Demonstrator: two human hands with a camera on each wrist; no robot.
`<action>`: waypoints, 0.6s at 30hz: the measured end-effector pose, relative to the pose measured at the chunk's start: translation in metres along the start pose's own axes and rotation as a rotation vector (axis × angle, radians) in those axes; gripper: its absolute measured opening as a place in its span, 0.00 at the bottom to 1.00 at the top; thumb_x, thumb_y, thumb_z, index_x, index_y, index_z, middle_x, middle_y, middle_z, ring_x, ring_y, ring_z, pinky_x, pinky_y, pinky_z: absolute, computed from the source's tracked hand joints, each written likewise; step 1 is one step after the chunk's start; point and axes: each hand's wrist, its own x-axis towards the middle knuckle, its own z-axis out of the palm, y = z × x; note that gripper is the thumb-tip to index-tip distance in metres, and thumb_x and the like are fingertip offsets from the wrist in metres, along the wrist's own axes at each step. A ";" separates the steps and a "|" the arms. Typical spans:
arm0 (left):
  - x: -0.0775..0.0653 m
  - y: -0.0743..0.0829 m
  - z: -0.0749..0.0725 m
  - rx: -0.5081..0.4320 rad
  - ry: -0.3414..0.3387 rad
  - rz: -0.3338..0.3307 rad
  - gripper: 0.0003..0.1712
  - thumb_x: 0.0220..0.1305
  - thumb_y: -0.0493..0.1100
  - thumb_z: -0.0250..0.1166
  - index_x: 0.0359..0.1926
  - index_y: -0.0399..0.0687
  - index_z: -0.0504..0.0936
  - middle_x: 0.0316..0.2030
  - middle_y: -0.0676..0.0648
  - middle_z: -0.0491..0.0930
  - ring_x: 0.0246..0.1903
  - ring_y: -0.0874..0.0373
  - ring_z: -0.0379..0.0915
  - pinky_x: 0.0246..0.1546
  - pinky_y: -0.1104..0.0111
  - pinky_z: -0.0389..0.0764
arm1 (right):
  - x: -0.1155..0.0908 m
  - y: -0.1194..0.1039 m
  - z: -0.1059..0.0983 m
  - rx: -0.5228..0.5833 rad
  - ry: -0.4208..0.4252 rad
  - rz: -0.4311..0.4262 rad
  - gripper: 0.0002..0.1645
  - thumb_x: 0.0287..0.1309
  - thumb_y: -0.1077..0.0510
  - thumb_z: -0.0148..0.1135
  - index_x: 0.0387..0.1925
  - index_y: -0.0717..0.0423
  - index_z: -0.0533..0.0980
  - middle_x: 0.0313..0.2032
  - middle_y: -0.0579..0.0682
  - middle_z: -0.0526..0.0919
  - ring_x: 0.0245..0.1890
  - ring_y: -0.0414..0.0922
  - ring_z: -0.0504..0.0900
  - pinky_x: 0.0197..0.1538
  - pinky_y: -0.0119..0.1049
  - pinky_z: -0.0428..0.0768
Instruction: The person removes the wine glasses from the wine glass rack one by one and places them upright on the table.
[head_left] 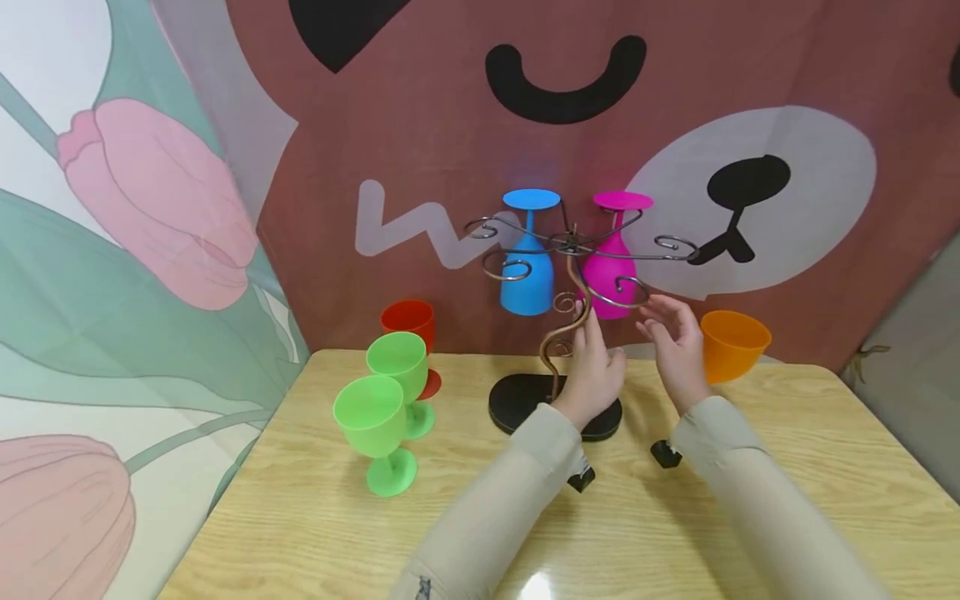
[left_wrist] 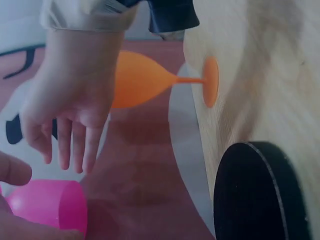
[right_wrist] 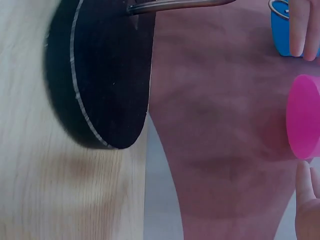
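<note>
A pink plastic goblet (head_left: 611, 265) hangs upside down by its foot from a curled metal wine glass rack (head_left: 572, 242), with a blue goblet (head_left: 527, 283) hanging likewise on its left. My left hand (head_left: 596, 371) is raised between the rack's twisted stem and the pink goblet, fingers extended upward. To the right of that goblet is my right hand (head_left: 678, 346), its fingers loosely extended. In the right wrist view, fingers of both hands flank the pink rim (right_wrist: 302, 117) without gripping it. The left wrist view has the right hand (left_wrist: 75, 100) with straight fingers, holding nothing.
An orange goblet (head_left: 735, 342) stands upright behind my right hand. On the left, two green goblets (head_left: 371, 417) and a red goblet (head_left: 408, 321) stand in a row. The rack's black base (head_left: 517, 404) rests on the wooden table (head_left: 300, 533), near the cloth backdrop (head_left: 450, 150).
</note>
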 end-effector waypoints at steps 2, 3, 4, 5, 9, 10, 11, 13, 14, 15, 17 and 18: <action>0.007 0.001 0.005 0.007 0.051 -0.004 0.43 0.72 0.35 0.52 0.80 0.36 0.39 0.77 0.32 0.44 0.77 0.46 0.43 0.76 0.61 0.51 | 0.004 0.000 0.002 -0.011 -0.004 0.033 0.19 0.73 0.68 0.50 0.62 0.57 0.71 0.58 0.53 0.75 0.57 0.43 0.77 0.56 0.24 0.78; 0.010 0.002 0.006 0.011 0.078 -0.007 0.43 0.72 0.35 0.52 0.80 0.36 0.40 0.77 0.32 0.45 0.77 0.45 0.43 0.76 0.61 0.51 | 0.006 0.000 0.003 -0.031 -0.010 0.044 0.20 0.73 0.67 0.50 0.64 0.57 0.70 0.60 0.55 0.74 0.56 0.42 0.77 0.57 0.25 0.77; 0.013 0.003 0.008 0.010 0.098 -0.008 0.42 0.73 0.35 0.51 0.80 0.35 0.41 0.77 0.31 0.45 0.77 0.45 0.43 0.76 0.61 0.50 | 0.008 0.000 0.004 -0.061 -0.018 0.054 0.21 0.74 0.65 0.50 0.66 0.57 0.69 0.62 0.56 0.73 0.57 0.40 0.76 0.59 0.25 0.76; 0.016 0.003 0.009 0.008 0.113 -0.014 0.41 0.74 0.35 0.50 0.79 0.35 0.41 0.76 0.30 0.46 0.76 0.44 0.44 0.76 0.61 0.50 | 0.010 -0.001 0.005 -0.089 -0.027 0.066 0.23 0.75 0.63 0.50 0.68 0.57 0.68 0.64 0.58 0.72 0.58 0.40 0.75 0.60 0.26 0.75; 0.025 0.006 0.009 -0.031 0.137 -0.044 0.41 0.73 0.33 0.48 0.79 0.33 0.40 0.77 0.31 0.44 0.77 0.44 0.41 0.76 0.61 0.48 | 0.017 -0.003 0.009 -0.174 -0.029 0.085 0.27 0.75 0.60 0.50 0.71 0.58 0.65 0.66 0.59 0.72 0.63 0.46 0.73 0.65 0.30 0.72; 0.027 0.006 0.009 -0.043 0.128 -0.062 0.41 0.73 0.33 0.48 0.79 0.33 0.39 0.78 0.32 0.42 0.77 0.45 0.39 0.77 0.61 0.47 | 0.018 -0.003 0.010 -0.176 -0.026 0.089 0.27 0.75 0.60 0.51 0.72 0.58 0.65 0.67 0.60 0.72 0.65 0.47 0.72 0.66 0.30 0.72; 0.028 0.006 0.009 -0.047 0.125 -0.080 0.41 0.72 0.32 0.47 0.79 0.33 0.39 0.78 0.33 0.41 0.78 0.46 0.38 0.77 0.62 0.46 | 0.020 -0.003 0.011 -0.176 -0.024 0.092 0.28 0.74 0.60 0.51 0.72 0.58 0.65 0.67 0.60 0.72 0.65 0.48 0.72 0.66 0.31 0.72; 0.030 0.006 0.008 -0.054 0.116 -0.118 0.41 0.72 0.32 0.47 0.80 0.35 0.39 0.79 0.35 0.41 0.78 0.48 0.37 0.76 0.64 0.46 | 0.022 -0.002 0.011 -0.170 -0.022 0.097 0.29 0.73 0.61 0.52 0.73 0.58 0.65 0.67 0.60 0.72 0.65 0.48 0.73 0.66 0.30 0.72; 0.030 0.005 0.008 -0.058 0.114 -0.128 0.41 0.72 0.32 0.47 0.80 0.36 0.39 0.79 0.36 0.40 0.78 0.49 0.36 0.76 0.64 0.46 | 0.022 -0.001 0.011 -0.174 -0.025 0.100 0.29 0.73 0.60 0.52 0.73 0.58 0.65 0.68 0.59 0.72 0.64 0.46 0.73 0.65 0.29 0.72; 0.030 0.005 0.008 -0.057 0.107 -0.142 0.41 0.72 0.33 0.47 0.80 0.37 0.39 0.79 0.36 0.43 0.77 0.50 0.39 0.76 0.64 0.49 | 0.023 0.000 0.011 -0.178 -0.024 0.103 0.30 0.73 0.60 0.53 0.73 0.57 0.66 0.68 0.59 0.72 0.63 0.44 0.74 0.64 0.28 0.73; 0.029 0.005 0.009 -0.045 0.110 -0.144 0.41 0.72 0.33 0.48 0.80 0.38 0.41 0.77 0.34 0.50 0.76 0.48 0.45 0.75 0.62 0.54 | 0.021 -0.002 0.012 -0.184 -0.031 0.110 0.30 0.72 0.60 0.55 0.73 0.58 0.66 0.68 0.59 0.71 0.63 0.43 0.74 0.64 0.28 0.73; 0.029 0.004 0.010 -0.048 0.106 -0.148 0.41 0.72 0.34 0.48 0.80 0.39 0.42 0.77 0.35 0.50 0.75 0.47 0.47 0.74 0.62 0.56 | 0.021 -0.002 0.012 -0.182 -0.032 0.119 0.30 0.72 0.61 0.56 0.73 0.58 0.66 0.69 0.59 0.71 0.63 0.43 0.74 0.65 0.29 0.73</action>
